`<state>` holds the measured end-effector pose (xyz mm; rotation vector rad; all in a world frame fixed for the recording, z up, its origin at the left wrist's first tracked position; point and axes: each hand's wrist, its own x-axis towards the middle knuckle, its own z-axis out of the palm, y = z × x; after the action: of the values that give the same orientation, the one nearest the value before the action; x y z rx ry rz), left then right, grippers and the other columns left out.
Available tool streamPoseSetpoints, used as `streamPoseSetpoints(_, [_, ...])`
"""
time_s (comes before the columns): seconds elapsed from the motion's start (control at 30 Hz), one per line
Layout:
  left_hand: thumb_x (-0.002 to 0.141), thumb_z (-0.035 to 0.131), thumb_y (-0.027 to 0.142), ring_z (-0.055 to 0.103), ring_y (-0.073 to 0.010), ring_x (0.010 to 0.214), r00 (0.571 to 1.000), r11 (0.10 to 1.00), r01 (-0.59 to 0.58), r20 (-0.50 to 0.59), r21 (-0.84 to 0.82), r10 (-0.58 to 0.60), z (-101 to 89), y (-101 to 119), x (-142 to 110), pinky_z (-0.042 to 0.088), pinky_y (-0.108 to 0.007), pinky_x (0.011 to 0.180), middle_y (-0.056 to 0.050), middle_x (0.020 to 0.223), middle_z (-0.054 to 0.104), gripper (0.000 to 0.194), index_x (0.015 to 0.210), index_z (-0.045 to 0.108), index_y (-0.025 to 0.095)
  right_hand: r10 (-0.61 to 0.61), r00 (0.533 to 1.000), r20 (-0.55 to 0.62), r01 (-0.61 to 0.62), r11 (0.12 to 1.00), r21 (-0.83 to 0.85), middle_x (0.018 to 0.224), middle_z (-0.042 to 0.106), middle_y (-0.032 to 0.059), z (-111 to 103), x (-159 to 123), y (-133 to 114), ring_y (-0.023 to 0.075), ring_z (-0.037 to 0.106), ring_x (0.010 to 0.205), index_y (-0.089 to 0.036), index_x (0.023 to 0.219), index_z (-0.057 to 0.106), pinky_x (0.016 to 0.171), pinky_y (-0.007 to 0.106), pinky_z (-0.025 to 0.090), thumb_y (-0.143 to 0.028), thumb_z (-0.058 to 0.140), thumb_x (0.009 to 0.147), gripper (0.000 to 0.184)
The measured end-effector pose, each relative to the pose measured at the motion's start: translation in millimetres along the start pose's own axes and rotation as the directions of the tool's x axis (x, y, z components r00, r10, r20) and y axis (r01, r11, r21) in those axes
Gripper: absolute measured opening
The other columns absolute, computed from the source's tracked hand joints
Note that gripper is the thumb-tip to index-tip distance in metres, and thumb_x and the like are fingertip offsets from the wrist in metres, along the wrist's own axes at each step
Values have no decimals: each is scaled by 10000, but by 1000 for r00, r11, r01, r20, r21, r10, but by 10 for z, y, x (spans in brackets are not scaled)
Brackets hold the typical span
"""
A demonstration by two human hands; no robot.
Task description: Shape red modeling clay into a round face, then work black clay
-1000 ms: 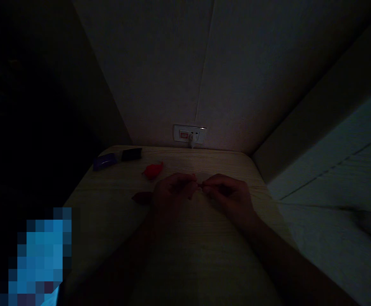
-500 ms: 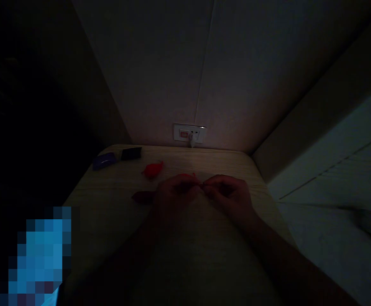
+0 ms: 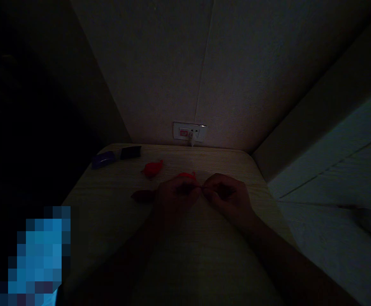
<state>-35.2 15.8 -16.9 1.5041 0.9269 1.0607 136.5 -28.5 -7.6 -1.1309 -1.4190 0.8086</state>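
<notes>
In dim light, my left hand (image 3: pixel 176 197) and my right hand (image 3: pixel 228 193) meet fingertip to fingertip above the wooden tabletop (image 3: pixel 201 255). Both are closed in a pinch; what lies between the fingertips is too small and dark to name. Just behind my left fingers a bright red thing (image 3: pixel 189 175) shows in part, the rest hidden by the hand. A small red bundle with thin tied-looking ends (image 3: pixel 152 169) lies farther back to the left. Beside my left hand rests a dark red, pointed piece (image 3: pixel 143 196), partly covered by the hand.
A purple packet (image 3: pixel 103 159) and a black flat piece (image 3: pixel 131 152) lie at the table's far left corner. On the wall behind is a socket plate (image 3: pixel 189 131) with a plug in it. A pale panel (image 3: pixel 332 140) borders the right side. A blurred-out blue patch (image 3: pixel 41 255) sits lower left.
Both hands keep almost the same place, fingertips still together. The view has shifted very slightly and looks a little darker; the things on the table have not moved.
</notes>
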Motion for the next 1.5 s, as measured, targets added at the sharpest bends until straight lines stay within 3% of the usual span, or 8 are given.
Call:
streamPoseSetpoints(0.37, [741, 737, 256, 718, -185, 746, 999, 999, 50, -9, 17, -50, 2, 14, 3, 565, -286, 706, -27, 790, 770, 82, 788, 746, 189, -42, 999, 19, 42, 999, -21, 766, 714, 30, 8, -23, 15, 160, 664, 676, -213, 843, 721, 628, 277, 550, -195, 735, 845, 23])
streamPoseSetpoints(0.6, [729, 767, 274, 724, -199, 786, 995, 992, 93, -15, -84, -95, 8, 35, 1, 566, -301, 729, -41, 821, 780, 120, 812, 769, 188, -43, 999, 21, 42, 999, 33, 880, 758, 54, 6, -2, -1, 177, 713, 767, -224, 954, 784, 666, 290, 582, -199, 775, 832, 125])
streamPoseSetpoints(0.8, [719, 796, 282, 740, -217, 872, 995, 976, 94, -10, -199, -98, 13, 36, 7, 585, -332, 810, -58, 906, 796, 182, 872, 777, 185, -27, 999, -31, 28, 999, 25, 822, 768, 37, 4, -6, -10, 165, 711, 723, -227, 891, 779, 643, 274, 580, -204, 783, 829, 67])
streamPoseSetpoints(1.1, [739, 784, 244, 748, -206, 796, 998, 996, 68, 14, -53, -68, -12, 74, -2, 599, -312, 731, -44, 836, 798, 116, 845, 795, 200, 17, 1000, -13, -17, 999, 50, 774, 733, 28, -11, 13, -36, 150, 664, 664, -213, 822, 738, 587, 256, 532, -240, 770, 816, 43])
streamPoseSetpoints(1.3, [737, 786, 235, 756, -212, 822, 999, 997, 51, -4, -49, -51, -12, 94, -4, 611, -328, 769, -48, 864, 805, 104, 833, 788, 196, 82, 997, -9, -80, 991, 106, 697, 704, 13, -2, 16, -27, 137, 628, 589, -209, 820, 731, 532, 247, 499, -311, 787, 821, 116])
streamPoseSetpoints(1.5, [724, 809, 240, 751, -204, 822, 997, 993, 80, 16, -92, -78, 2, 67, -18, 605, -314, 758, -48, 884, 803, 163, 878, 781, 194, 53, 998, -23, -52, 998, 31, 728, 725, 28, -12, 14, -25, 154, 657, 633, -207, 800, 725, 566, 264, 529, -347, 788, 829, 156])
